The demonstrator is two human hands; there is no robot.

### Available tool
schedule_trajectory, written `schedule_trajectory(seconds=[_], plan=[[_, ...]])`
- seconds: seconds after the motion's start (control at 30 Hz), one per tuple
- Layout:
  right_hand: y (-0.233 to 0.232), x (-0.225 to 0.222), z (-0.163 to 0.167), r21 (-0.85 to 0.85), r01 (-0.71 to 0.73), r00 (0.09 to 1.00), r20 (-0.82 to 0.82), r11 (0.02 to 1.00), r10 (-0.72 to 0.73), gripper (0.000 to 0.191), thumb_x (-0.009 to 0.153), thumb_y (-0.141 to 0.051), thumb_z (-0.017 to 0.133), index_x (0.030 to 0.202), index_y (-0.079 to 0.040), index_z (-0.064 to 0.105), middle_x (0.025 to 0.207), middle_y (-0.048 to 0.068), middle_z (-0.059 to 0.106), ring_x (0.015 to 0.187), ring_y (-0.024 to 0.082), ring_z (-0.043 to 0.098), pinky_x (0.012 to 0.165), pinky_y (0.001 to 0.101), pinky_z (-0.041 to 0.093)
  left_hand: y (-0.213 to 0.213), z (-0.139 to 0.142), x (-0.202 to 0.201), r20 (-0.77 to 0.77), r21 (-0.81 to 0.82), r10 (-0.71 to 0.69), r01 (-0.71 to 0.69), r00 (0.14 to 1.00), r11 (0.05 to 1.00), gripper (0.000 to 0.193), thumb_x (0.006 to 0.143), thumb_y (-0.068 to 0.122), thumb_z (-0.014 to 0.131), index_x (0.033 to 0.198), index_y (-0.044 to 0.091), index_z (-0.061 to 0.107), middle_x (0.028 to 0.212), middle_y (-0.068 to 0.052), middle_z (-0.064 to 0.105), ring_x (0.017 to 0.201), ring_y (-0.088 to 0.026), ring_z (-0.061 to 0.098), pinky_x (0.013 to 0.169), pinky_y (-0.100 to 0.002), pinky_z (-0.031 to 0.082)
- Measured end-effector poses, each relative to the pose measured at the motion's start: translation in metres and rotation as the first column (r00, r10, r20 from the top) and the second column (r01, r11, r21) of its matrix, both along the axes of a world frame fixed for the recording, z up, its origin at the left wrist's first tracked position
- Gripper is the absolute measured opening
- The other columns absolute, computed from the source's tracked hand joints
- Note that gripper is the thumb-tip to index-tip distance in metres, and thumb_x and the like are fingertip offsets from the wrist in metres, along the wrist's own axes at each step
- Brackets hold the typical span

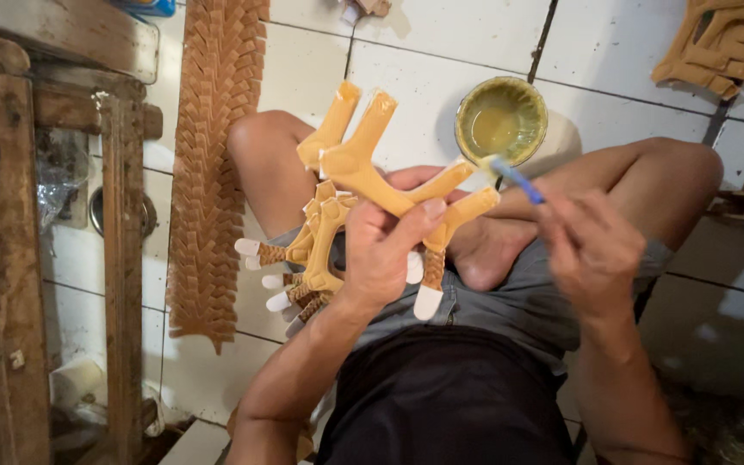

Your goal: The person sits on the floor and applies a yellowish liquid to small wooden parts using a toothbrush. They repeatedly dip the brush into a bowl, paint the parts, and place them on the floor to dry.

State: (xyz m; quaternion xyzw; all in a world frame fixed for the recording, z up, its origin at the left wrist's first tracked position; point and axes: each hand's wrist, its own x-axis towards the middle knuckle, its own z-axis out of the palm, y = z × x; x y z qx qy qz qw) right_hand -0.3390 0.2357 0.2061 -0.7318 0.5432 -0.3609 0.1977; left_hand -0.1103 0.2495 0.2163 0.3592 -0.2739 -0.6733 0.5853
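Observation:
My left hand [382, 250] grips a bundle of Y-shaped wooden slingshot frames [363, 168], tan with white-tipped, wrapped handles, held above my lap. My right hand [592, 250] holds a blue-handled brush [517, 179] whose tip touches the end of one fork arm. A round bowl of yellowish liquid [501, 119] sits on the floor just beyond the brush, between my knees. More frames [303, 258] lie against my left thigh, handles pointing left.
A long row of overlapped wooden forks [213, 164] runs along the white tiled floor at left. Another pile of forks [725, 43] lies at top right. A worn wooden frame [122, 258] stands at far left.

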Motion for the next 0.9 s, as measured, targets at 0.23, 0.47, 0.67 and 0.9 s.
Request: schedule_trajectory(seconds=[0.23,0.47,0.67,0.9], plan=[[0.0,-0.026,-0.02,0.071,0.067,0.853,0.514,0.995,-0.094,0.006,0.102,0.006,0.062,0.103,0.007,0.067,0.082,0.005,0.061,0.062,0.009,0.051,0.054,0.0234,0.039,-0.002,-0.005,0.005,0.068,0.027,-0.005,0.004,0.998,1.0,0.035,0.106,0.006,0.06,0.139,-0.008,0.057,0.12,-0.014,0.072,0.112,-0.015,0.067,0.1,-0.029,0.053],[-0.012,-0.047,-0.028,0.082,0.169,0.689,0.703,0.982,-0.177,0.027,0.109,0.006,0.063,0.083,-0.002,0.063,0.071,0.001,0.056,0.058,0.007,0.041,0.052,0.0189,0.028,-0.009,-0.009,0.012,0.105,0.029,0.012,-0.015,0.994,0.999,0.034,0.105,0.006,0.061,0.137,-0.006,0.058,0.117,-0.011,0.072,0.11,-0.014,0.067,0.099,-0.028,0.054],[-0.014,-0.023,-0.009,0.046,-0.114,0.966,0.236,0.992,0.101,0.022,0.097,0.008,0.074,0.118,0.002,0.074,0.094,0.014,0.071,0.075,0.017,0.066,0.066,0.025,0.05,-0.011,-0.009,0.01,0.16,0.051,-0.097,0.09,0.982,0.995,0.034,0.105,0.006,0.062,0.136,-0.006,0.059,0.116,-0.01,0.072,0.107,-0.013,0.067,0.094,-0.028,0.054],[-0.058,-0.064,-0.074,0.077,0.082,0.996,0.019,0.994,-0.084,0.017,0.104,0.0,0.071,0.121,0.003,0.074,0.099,0.017,0.069,0.088,0.026,0.067,0.08,0.0329,0.053,-0.022,-0.018,0.01,0.034,0.338,-0.129,0.11,0.991,0.935,0.034,0.099,0.009,0.063,0.131,-0.001,0.06,0.108,-0.01,0.073,0.091,-0.02,0.072,0.07,-0.038,0.062]])
